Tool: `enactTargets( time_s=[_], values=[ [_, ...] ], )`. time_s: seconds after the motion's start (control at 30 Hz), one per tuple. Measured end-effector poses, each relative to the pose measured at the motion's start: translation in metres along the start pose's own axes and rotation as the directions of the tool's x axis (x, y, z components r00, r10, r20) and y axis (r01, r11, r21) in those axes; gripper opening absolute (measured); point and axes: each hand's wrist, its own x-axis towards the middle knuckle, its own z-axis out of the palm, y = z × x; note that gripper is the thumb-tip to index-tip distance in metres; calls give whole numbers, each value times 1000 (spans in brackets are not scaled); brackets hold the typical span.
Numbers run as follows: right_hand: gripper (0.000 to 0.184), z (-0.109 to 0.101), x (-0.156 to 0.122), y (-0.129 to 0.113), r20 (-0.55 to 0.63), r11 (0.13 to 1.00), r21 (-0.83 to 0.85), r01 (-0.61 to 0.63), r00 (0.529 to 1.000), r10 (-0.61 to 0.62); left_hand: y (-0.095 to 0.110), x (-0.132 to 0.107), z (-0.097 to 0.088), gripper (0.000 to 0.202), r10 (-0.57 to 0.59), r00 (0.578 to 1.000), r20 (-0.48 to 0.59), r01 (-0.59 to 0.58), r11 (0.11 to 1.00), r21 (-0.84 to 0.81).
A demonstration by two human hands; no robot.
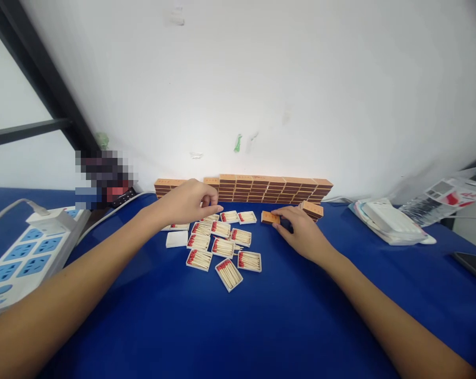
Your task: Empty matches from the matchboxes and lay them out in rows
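My right hand [300, 231] is closed around the right end of an orange-brown matchbox [269, 217] lying on the blue table. My left hand [188, 202] hovers over the back of a group of white matchbox trays, its fingers curled; what they hold, if anything, is hidden. Red-tipped matches fill most trays, such as the front tray [229, 275] and the tray at right [249, 261]. A plain white tray [177, 239] at the left shows no matches. Some loose matches [241, 239] lie between the trays.
Along the wall stands a long stacked row of matchboxes [275, 187]; a few more matchboxes [312, 209] sit behind my right hand. A white power strip [35, 252] is at the left. Plastic packets [392, 221], a wrapped bottle [439, 197] and a dark phone-like object [473, 266] lie right.
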Motion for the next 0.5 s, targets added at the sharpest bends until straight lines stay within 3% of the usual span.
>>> enactTargets(
  time_s=[0.17,0.33,0.5],
  values=[
    [40,-10,-3,-2,31,998,22,-54,998,53,9,-1,6,28,15,999,52,-16,1000,8],
    [41,-8,-5,-4,65,995,46,-94,994,91,2,0,1,30,26,999,24,-27,999,18],
    [49,-4,-4,-19,-72,967,202,-154,983,172,0,0,0,26,24,999,-36,-23,999,28]
  ],
)
